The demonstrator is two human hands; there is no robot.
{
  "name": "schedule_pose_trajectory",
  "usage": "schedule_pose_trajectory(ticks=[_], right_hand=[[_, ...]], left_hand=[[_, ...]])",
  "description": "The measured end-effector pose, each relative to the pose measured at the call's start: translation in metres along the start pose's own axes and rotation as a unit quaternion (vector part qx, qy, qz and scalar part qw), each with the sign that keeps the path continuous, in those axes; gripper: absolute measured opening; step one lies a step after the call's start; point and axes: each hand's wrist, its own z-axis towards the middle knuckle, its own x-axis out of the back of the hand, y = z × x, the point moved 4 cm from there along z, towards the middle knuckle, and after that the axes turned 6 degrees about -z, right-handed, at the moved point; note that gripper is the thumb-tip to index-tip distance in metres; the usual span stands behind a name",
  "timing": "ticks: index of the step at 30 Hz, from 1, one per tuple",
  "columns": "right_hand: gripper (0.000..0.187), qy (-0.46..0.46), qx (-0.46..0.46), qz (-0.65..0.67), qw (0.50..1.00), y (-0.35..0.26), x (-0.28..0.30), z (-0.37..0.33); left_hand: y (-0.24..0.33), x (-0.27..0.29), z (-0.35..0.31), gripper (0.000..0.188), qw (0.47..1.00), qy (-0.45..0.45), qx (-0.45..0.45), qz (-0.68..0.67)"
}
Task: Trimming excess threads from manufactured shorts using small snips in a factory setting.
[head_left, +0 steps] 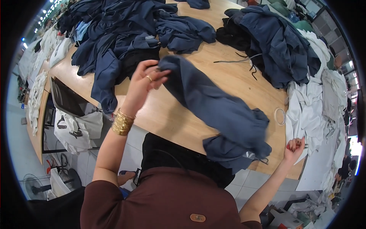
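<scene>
A dark blue garment [217, 103] stretches slantwise over the near part of the wooden table, its lower end hanging past the front edge. My left hand [145, 82] pinches its upper end between the fingertips; both are slightly blurred. Out to the right, my right hand [294, 150] is closed around a small object with a red part, mostly hidden by the fingers. That hand is apart from the blue garment and beside white cloth [305, 114].
More dark blue garments lie heaped on the wooden table [225, 72] at the far left [126, 26] and far right [274, 42]. A clear ring [280, 116] lies near the right edge. A white bag [78, 128] and a fan [36, 187] are at the left.
</scene>
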Motion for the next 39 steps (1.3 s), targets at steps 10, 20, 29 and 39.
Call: schedule_pose_trajectory(ticks=[10, 20, 29, 39], right_hand=[[0.019, 0.031, 0.011, -0.571, 0.82, 0.055, -0.086, -0.049], [0.019, 0.02, -0.135, -0.591, 0.795, 0.111, -0.072, -0.08], [0.023, -0.001, -0.143, -0.399, 0.906, 0.128, -0.069, -0.085], [0.058, -0.229, -0.196, -0.139, 0.944, 0.112, -0.188, -0.035]], left_hand=[[-0.029, 0.015, -0.022, 0.038, 0.779, 0.026, -0.19, 0.596], [-0.117, -0.137, -0.034, 0.043, 0.86, -0.229, -0.088, 0.447], [-0.177, -0.172, 0.034, 0.023, 0.801, -0.332, -0.013, 0.497], [0.034, -0.262, 0.032, 0.026, 0.758, -0.581, -0.056, 0.291]])
